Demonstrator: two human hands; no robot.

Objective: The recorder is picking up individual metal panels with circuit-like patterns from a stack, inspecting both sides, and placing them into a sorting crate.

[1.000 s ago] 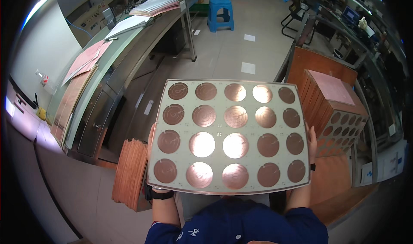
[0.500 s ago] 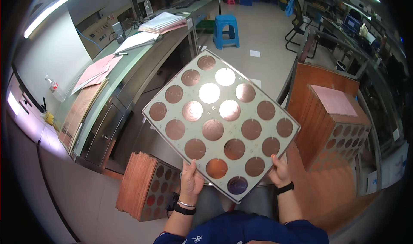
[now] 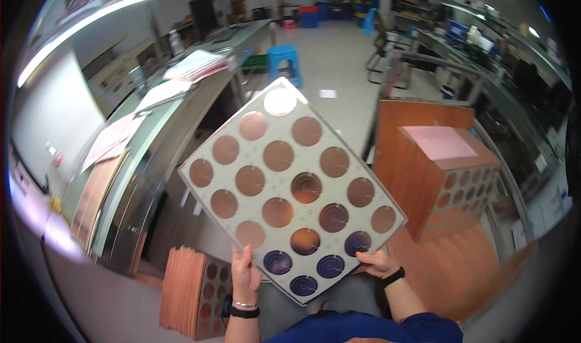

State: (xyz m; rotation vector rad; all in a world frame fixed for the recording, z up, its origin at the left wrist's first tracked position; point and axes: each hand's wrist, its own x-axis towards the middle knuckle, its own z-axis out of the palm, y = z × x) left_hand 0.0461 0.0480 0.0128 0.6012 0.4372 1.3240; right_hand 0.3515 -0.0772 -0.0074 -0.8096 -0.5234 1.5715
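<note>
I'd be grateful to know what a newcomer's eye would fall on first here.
Probably the pale panel with coppery discs, held cornerwise by the left hand and right hand at centre. Then the blue stool beyond it, and the pink sheet atop the stack at right.

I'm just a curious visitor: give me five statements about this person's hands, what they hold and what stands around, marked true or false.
1. The left hand and right hand hold a pale grey-green rectangular board with round discs. True.
2. The board lies flat on a bench. False: it is held up, one corner toward the person.
3. A blue plastic stool stands beyond the board. True.
4. The right hand wears a glove. False: it is bare, with a black wristband behind it.
5. A flat pink sheet lies on the large stack at the person's right. True.
</note>
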